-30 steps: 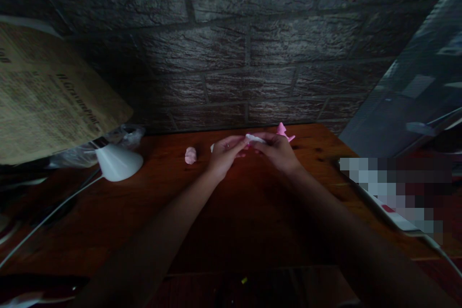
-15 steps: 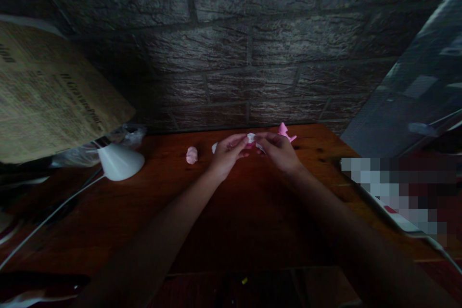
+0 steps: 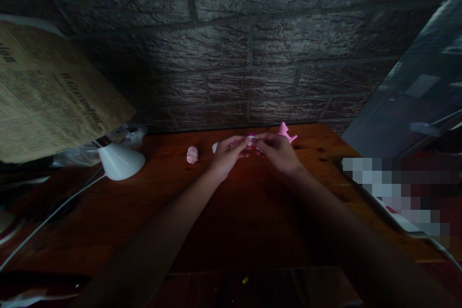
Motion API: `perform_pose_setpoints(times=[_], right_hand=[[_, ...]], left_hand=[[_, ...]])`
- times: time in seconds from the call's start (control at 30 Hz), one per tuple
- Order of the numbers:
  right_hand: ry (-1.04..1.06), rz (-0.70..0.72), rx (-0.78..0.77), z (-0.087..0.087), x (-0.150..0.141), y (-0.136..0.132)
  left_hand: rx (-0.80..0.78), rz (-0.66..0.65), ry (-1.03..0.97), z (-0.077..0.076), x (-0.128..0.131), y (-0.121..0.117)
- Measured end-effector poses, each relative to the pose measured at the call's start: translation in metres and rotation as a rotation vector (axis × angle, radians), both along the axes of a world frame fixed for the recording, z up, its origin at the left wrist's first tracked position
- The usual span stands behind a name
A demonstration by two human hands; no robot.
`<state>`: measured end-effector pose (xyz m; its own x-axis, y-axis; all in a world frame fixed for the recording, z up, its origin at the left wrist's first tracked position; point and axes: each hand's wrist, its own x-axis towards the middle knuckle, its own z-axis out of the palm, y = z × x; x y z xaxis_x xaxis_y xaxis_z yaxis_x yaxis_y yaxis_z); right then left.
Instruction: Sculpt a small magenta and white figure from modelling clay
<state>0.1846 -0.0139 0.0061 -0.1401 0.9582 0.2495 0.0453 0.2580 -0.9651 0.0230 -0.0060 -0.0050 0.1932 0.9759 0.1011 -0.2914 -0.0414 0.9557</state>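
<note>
Over the far middle of the wooden table, my left hand point(image 3: 225, 156) and my right hand point(image 3: 279, 151) meet, fingertips pinched. Between them they hold a small piece of white modelling clay point(image 3: 251, 140), with a bit of deep pink showing at its top edge. The fingers hide most of its shape. Just left of my left hand a white lump point(image 3: 214, 147) is partly covered by the hand. Farther left lies a pale pink lump of clay point(image 3: 192, 154). Behind my right hand stands a bright pink pointed figure point(image 3: 284, 131), its lower part hidden.
A lamp with a white base point(image 3: 122, 163) and newsprint-patterned shade point(image 3: 54, 91) stands at the left, its white cord running toward me. A brick-patterned wall point(image 3: 224, 48) backs the wooden table point(image 3: 231, 221). At the right lies a white-edged device point(image 3: 404, 224), mostly blurred out.
The white clay has been turned and folded between my fingers; it looks shorter, and deep pink now shows above it. Both hands stay nearly in place.
</note>
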Motion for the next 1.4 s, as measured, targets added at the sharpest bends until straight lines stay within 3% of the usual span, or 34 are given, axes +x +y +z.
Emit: perform_pose_setpoints(times=[0.2,0.63,0.9,1.2,1.4], right_hand=[[0.018,-0.03,0.001,0.0007,0.0016,0.0016],[0.068,-0.056,-0.038,0.0001,0.0006,0.0004],[0.193,-0.198,-0.065,0.0,0.0022,0.0018],[0.12,-0.086,-0.047,-0.0001,0.0003,0.0],[0.103,-0.036,-0.018,-0.0017,-0.0007,-0.0003]], left_hand=[[-0.081,-0.069,-0.108,0.0031,-0.0003,-0.0011],[-0.094,-0.035,-0.117,0.0036,-0.0008,-0.0009],[-0.122,-0.001,-0.142,0.0049,0.0008,-0.0006],[-0.045,0.001,-0.059,0.004,0.0024,-0.0021],[-0.013,0.091,-0.034,0.0049,0.0019,-0.0023]])
